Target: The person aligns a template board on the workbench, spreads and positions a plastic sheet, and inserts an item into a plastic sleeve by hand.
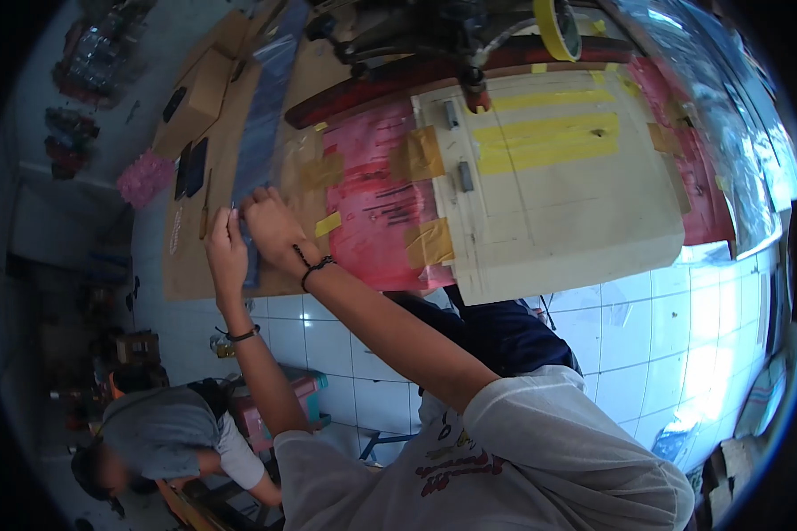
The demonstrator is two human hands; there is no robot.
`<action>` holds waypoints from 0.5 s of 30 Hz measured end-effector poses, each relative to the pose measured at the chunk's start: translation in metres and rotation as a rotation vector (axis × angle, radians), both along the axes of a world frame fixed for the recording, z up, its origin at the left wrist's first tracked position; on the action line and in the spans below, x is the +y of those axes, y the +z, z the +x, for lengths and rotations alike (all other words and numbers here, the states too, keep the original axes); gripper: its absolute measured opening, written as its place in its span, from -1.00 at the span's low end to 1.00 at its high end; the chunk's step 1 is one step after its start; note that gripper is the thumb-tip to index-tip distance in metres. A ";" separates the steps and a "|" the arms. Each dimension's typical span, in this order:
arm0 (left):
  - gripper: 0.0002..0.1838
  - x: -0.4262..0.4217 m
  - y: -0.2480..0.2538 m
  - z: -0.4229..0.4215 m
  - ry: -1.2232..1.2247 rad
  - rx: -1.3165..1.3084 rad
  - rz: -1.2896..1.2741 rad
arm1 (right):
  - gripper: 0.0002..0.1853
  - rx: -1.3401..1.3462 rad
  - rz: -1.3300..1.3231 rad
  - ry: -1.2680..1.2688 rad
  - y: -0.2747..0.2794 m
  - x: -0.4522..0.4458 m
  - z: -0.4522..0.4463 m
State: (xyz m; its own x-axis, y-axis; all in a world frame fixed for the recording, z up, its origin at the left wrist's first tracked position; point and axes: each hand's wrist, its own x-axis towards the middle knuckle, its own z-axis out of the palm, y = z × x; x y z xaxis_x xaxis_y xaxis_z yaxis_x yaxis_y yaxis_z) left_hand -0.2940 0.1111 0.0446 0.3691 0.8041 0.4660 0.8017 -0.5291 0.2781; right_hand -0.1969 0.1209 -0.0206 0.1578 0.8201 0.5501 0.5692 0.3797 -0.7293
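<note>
A long blue plastic strip (259,142) runs along the left part of the brown table (208,265). Both of my hands meet at its near part. My left hand (228,252) is closed, thumb and fingers pinched together at the strip's left edge. Just right of it, my right hand (274,228) has its fingers curled down onto the same strip, pressing or gripping it. The fingertips partly hide the plastic between them. A clear film seems to lie over the strip's upper part.
Right of my hands lie red plastic (376,195) and a cream board (576,203), fixed with tape. A dark metal device (469,44) and a yellow tape roll (558,31) are at the back. Phones (197,168) and a cardboard box (199,97) sit left. Another person (164,434) is lower left.
</note>
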 end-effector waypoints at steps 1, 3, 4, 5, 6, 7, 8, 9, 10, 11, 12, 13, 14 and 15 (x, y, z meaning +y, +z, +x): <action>-0.68 0.006 -0.003 0.000 0.007 -0.043 -0.009 | -0.84 0.074 -0.003 0.026 -0.001 0.002 -0.001; -0.66 0.026 -0.012 -0.013 0.029 -0.128 -0.032 | -0.83 0.189 -0.008 0.069 -0.005 -0.001 0.000; -0.66 0.031 -0.016 -0.017 0.008 -0.146 -0.068 | -0.83 0.232 -0.009 0.087 0.003 -0.006 0.002; -0.65 0.034 -0.020 -0.023 -0.009 -0.163 -0.103 | -0.83 0.275 -0.010 0.110 0.009 -0.013 0.003; -0.65 0.036 -0.021 -0.024 -0.027 -0.181 -0.130 | -0.83 0.161 -0.038 0.048 0.010 -0.013 0.003; -0.65 0.035 -0.024 -0.025 -0.078 -0.220 -0.178 | -0.83 0.044 -0.062 -0.014 0.012 -0.011 0.004; -0.65 0.030 -0.029 -0.028 -0.129 -0.259 -0.230 | -0.84 -0.073 -0.092 -0.076 0.012 -0.010 0.006; -0.65 0.029 -0.032 -0.027 -0.180 -0.298 -0.284 | -0.84 -0.145 -0.071 -0.044 0.015 -0.008 0.014; -0.66 0.029 -0.032 -0.023 -0.086 -0.267 -0.254 | -0.83 -0.220 -0.058 0.003 0.016 -0.007 0.019; -0.66 0.029 -0.028 -0.024 0.026 -0.231 -0.226 | -0.83 -0.289 -0.046 0.069 0.017 -0.011 0.017; -0.67 0.034 -0.023 -0.026 0.136 -0.194 -0.184 | -0.84 -0.245 -0.015 0.047 0.013 -0.007 0.014; -0.67 0.037 -0.028 -0.030 0.081 -0.172 -0.147 | -0.85 -0.203 0.017 0.031 0.006 -0.002 0.009; -0.67 0.037 -0.036 -0.034 0.029 -0.145 -0.114 | -0.85 -0.157 0.045 0.018 0.000 -0.001 -0.001; -0.68 0.039 -0.036 -0.028 -0.036 -0.122 -0.072 | -0.83 -0.128 0.012 -0.020 0.004 -0.001 -0.002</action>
State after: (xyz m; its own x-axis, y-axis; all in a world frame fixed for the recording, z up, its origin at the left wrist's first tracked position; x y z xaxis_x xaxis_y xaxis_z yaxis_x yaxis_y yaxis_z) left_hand -0.3222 0.1497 0.0085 0.3430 0.8242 0.4506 0.7404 -0.5324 0.4103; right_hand -0.1992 0.1202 -0.0165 0.1023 0.8109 0.5762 0.6651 0.3750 -0.6458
